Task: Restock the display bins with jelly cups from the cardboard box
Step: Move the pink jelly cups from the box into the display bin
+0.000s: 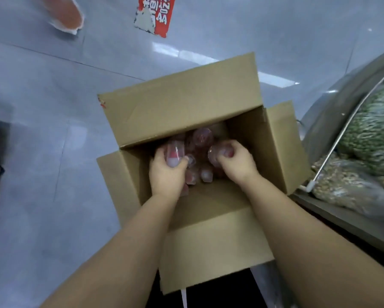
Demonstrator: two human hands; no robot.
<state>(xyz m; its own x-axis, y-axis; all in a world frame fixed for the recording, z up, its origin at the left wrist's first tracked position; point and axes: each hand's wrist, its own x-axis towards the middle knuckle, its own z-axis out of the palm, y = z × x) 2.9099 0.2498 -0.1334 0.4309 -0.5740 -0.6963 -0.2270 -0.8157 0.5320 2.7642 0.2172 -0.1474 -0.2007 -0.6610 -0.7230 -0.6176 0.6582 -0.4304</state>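
Both forearms are stretched down from the near edge of the view into an open cardboard box that stands on a pale tiled floor. Its four flaps are folded outward, so the opening is kept free for two hands at once; the near flap lies under the forearms and the far flap stands up behind the contents.

A heap of clear, reddish jelly cups is seen at the bottom of the box, gathered toward its far side. The left hand is curled round a cup with a pale base, held between thumb and fingers, and more cups appear to be pressed under its palm. The right hand is closed over another cup or two at the right of the heap; the fingers are bent tightly, though how many cups are caught cannot be told through the blur. A handful in each hand is probably being collected so that fewer trips are needed.

At the right edge a display bin with a curved clear cover is visible, just beside the box; bagged green and tan snacks are held in it. The box seems to have been set next to it so the carry is short. No jelly cups can be seen in any bin.

On the far floor a torn red sticker with white lettering is stuck.
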